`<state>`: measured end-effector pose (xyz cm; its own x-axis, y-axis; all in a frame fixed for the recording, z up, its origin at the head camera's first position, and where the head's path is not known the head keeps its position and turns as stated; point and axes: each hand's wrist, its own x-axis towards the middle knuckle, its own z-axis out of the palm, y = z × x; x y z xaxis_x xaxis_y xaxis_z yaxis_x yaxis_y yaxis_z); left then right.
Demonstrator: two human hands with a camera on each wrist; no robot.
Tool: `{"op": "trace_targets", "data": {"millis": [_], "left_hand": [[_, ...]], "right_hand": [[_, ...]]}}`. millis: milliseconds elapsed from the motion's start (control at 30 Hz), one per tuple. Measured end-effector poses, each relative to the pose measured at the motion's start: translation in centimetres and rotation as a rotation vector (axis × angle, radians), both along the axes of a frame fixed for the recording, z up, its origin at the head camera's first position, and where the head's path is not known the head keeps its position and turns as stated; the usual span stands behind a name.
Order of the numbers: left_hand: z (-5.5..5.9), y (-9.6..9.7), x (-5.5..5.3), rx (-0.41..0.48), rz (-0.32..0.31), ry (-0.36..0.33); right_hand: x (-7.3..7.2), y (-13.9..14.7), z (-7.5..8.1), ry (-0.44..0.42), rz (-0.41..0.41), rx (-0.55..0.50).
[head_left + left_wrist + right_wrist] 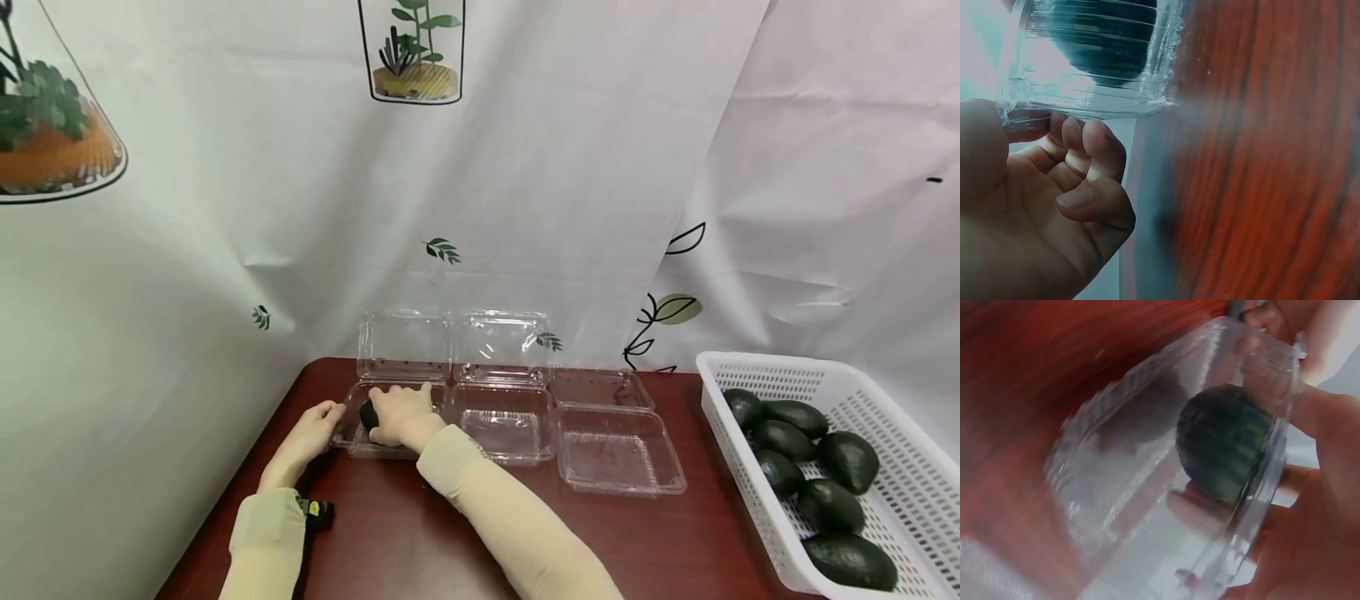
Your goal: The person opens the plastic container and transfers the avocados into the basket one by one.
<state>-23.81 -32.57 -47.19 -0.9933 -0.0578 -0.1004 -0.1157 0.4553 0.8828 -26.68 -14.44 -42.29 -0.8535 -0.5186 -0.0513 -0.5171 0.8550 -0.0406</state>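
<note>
A dark green avocado (pixel 367 414) (pixel 1107 44) (pixel 1222 444) is inside the leftmost clear plastic clamshell box (pixel 375 451). My right hand (pixel 405 414) (pixel 1329 506) reaches over the front rim into that box and holds the avocado, fingers and thumb around its sides. At the box's left end, my left hand (pixel 311 435) (pixel 1054 194) pinches the rim between thumb and forefinger, the other fingers curled below. Through the clear wall, the left wrist view shows the avocado's rounded end low in the box.
To the right stand a middle clear box (pixel 502 421) and a right clear box (pixel 618 450), both with lids raised behind. A white perforated basket (pixel 750 500) at the far right holds several avocados (pixel 828 506). A white printed curtain (pixel 525 208) hangs behind the reddish-brown table (pixel 390 533).
</note>
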Motion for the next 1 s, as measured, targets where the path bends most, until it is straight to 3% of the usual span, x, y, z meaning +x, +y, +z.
{"op": "trace_targets", "data": {"millis": [133, 267, 600, 833, 1000], "left_hand": [[0.1, 0.4, -0.2, -0.007, -0.009, 0.001], [0.1, 0.4, -0.4, -0.019, -0.027, 0.004], [0.4, -0.2, -0.7, -0.027, -0.036, 0.018], [0.3, -0.2, -0.9, -0.029, -0.043, 0.022], [0.2, -0.1, -0.8, -0.026, -0.049, 0.012]], "right_hand": [[-0.2, 1.2, 0.2, 0.05, -0.007, 0.014], [-0.1, 2.5, 1.3, 0.099, -0.004, 0.04], [0.8, 7.5, 6.7, 0.203, 0.019, 0.113], [1.2, 12.8, 9.6, 0.282, 0.04, 0.164], [1.6, 17.9, 11.5, 0.339, 0.032, 0.129]]}}
